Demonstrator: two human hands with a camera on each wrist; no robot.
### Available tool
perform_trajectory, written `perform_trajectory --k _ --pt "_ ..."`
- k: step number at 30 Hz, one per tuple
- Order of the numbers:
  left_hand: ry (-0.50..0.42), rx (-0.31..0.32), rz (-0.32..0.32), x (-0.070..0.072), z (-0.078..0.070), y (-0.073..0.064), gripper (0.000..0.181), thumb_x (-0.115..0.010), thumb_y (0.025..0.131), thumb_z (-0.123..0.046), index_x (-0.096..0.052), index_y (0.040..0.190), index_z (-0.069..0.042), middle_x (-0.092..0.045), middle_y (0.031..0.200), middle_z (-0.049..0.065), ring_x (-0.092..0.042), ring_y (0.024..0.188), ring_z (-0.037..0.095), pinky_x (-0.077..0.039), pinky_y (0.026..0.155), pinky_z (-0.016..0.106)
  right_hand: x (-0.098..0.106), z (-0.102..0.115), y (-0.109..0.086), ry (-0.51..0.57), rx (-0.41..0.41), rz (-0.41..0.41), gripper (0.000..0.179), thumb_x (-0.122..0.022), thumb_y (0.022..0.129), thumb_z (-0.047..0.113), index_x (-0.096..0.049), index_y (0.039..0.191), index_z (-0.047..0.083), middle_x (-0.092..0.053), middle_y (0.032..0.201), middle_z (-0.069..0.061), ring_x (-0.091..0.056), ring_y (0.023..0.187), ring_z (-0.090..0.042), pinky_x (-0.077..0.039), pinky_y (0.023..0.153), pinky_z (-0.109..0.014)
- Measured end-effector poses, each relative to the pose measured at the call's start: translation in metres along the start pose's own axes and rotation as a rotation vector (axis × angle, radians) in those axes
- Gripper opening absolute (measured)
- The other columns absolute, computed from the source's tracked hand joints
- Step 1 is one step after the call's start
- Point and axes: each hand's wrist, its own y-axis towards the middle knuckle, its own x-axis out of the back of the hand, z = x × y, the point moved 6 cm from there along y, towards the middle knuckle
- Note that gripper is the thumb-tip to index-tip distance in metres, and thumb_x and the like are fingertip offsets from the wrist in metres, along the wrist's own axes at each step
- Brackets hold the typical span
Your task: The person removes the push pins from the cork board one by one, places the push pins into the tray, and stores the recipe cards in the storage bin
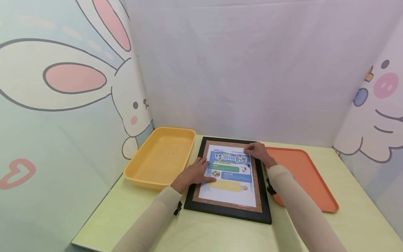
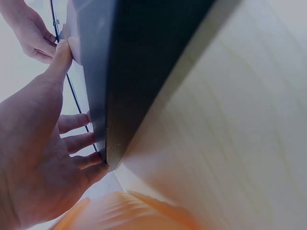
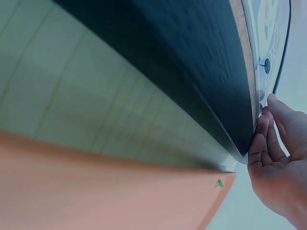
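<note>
A printed paper sheet [image 1: 231, 175] lies on a cork board [image 1: 201, 196] with a black frame [image 1: 226, 215]. My left hand [image 1: 193, 173] rests spread on the sheet's left side, thumb on the paper; in the left wrist view its fingers [image 2: 79, 142] reach over the frame's edge. At the sheet's top right corner, my right hand [image 1: 259, 152] pinches with thumb and fingertips; the small thing between them is hidden. Just below that corner, a dark pushpin [image 3: 267, 65] stands in the sheet's right edge.
A deep yellow tray [image 1: 138, 182] stands left of the board. To the right lies a flat orange tray [image 1: 310, 178], with a green pushpin [image 3: 219, 183] on it. The pale wooden table [image 1: 126, 210] meets a curtained wall [image 1: 239, 70] behind.
</note>
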Motion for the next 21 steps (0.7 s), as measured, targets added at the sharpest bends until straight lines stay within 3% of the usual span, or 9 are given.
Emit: perform_trajectory --k 13,21 --pt "0.001 0.002 0.007 0.000 0.000 0.001 0.100 -0.063 0.087 -0.077 -0.041 0.159 -0.012 -0.035 0.166 0.009 -0.034 0.148 0.029 -0.039 0.118 0.046 0.009 -0.003 0.000 -0.016 0.026 -0.020 0.020 -0.075 0.096 0.014 -0.078 0.109 -0.001 -0.075 0.107 -0.019 -0.068 0.097 -0.032 -0.057 0.085 -0.046" --pt "-0.006 0.008 0.008 0.001 0.001 0.000 0.098 -0.064 0.087 -0.076 -0.042 0.158 -0.012 -0.034 0.166 0.010 -0.035 0.146 0.029 -0.040 0.117 0.047 0.021 0.001 0.000 0.002 -0.002 -0.009 0.020 -0.071 0.099 0.013 -0.077 0.112 -0.001 -0.074 0.112 -0.021 -0.065 0.093 -0.032 -0.057 0.086 -0.046"
